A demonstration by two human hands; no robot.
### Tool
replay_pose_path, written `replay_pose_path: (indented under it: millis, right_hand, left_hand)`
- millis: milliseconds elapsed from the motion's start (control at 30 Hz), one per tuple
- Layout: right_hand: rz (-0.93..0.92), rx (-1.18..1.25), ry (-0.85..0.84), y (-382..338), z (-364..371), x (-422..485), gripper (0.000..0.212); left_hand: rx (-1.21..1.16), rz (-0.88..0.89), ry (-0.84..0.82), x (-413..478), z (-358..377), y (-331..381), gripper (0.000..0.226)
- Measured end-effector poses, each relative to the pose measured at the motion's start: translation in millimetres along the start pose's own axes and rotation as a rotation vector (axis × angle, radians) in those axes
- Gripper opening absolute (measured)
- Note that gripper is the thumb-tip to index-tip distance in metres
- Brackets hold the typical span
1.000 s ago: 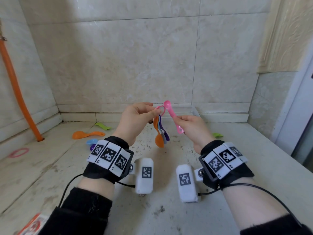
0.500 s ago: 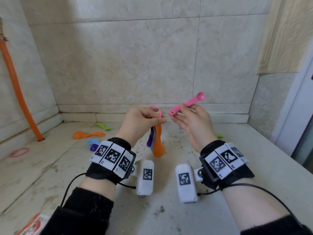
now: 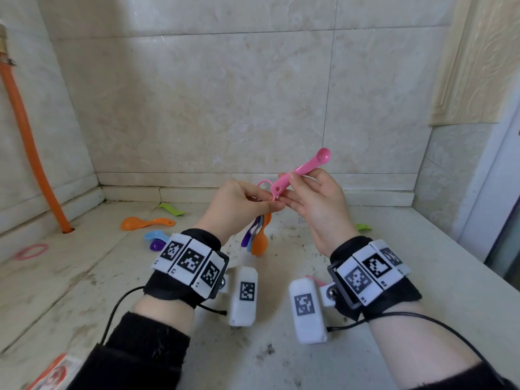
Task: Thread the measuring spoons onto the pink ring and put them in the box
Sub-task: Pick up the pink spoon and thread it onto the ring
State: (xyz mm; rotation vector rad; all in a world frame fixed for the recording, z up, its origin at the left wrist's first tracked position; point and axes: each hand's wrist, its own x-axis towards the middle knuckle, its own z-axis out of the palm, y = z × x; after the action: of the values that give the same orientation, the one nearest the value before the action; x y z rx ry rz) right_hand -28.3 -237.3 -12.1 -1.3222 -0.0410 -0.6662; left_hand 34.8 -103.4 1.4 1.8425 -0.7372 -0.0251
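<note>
While the left hand is pinching the pink ring with several spoons dangling below, the right hand is gripping a pink spoon mid-handle, bringing its holed end to what seems the ring's open tip; light, stiff, slippery plastic, probably best held near that hole.

Counter: pale stone, stained. Back left we log an orange spoon, green spoon, blue spoon and purple spoon lying near together, with a loose pink ring well apart at far left. A second green spoon lies to the right, and an orange packet sits at the near-left corner.
</note>
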Motion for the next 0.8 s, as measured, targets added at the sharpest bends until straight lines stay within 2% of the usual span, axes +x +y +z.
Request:
replay_pose_path:
  millis: [133, 233, 300, 400, 600, 800]
  right_hand:
    - [0.001, 0.024, 0.006, -0.8, 0.9, -0.9, 0.020]
    - [-0.003, 0.053, 0.039, -1.6, 2.2, -1.4, 0.014]
    - [-0.018, 0.021, 0.029, -2.7, 2.2, -1.5, 0.011]
    - [-0.026, -0.038, 0.005, -3.5, 1.9, -1.3, 0.018]
    - [-0.026, -0.077, 0.040, -2.5, 2.3, 0.0, 0.010]
    - [-0.059, -0.143, 0.062, 0.4, 0.7, 1.7, 0.013]
  left_hand:
    - [-0.005, 0.042, -0.020, 0.1, 0.2, 1.4, 0.009]
    - [0.021, 0.059, -0.015, -0.4, 0.6, 2.3, 0.009]
    - [0.036, 0.061, -0.008, -0.9, 0.9, 2.5, 0.008]
    - [0.045, 0.061, -0.010, -1.1, 1.3, 2.8, 0.008]
    - [0.061, 0.077, 0.010, -0.2, 1.2, 2.8, 0.012]
    - [0.055, 0.099, 0.013, 0.8, 0.9, 1.8, 0.006]
